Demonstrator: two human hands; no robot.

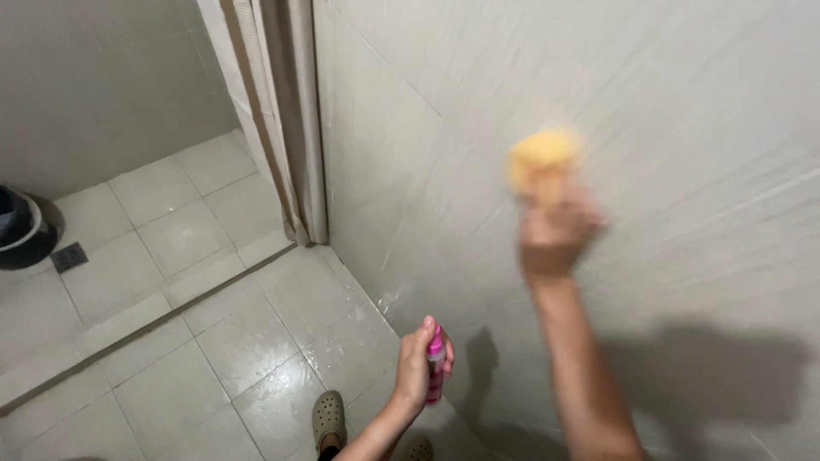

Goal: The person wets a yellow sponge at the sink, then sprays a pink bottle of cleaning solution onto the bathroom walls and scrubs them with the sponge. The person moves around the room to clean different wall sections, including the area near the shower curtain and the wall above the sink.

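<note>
Your right hand (pixel 555 235) is raised against the grey tiled wall (pixel 683 102), fingers closed around a yellow sponge (pixel 542 158) that touches the wall; the hand is blurred, so the exact finger placement is hard to read. Your left hand (pixel 418 367) hangs lower, near the wall's base, fingers wrapped around a pink spray bottle (pixel 436 376) held upright. Below it, your beige clogs (pixel 329 418) stand on the wet floor tiles (pixel 248 341). A beige curtain (pixel 286 119) hangs at the wall's edge. Well apart to the left sit a floor drain (pixel 68 256) and a dark bucket (pixel 21 230).
</note>
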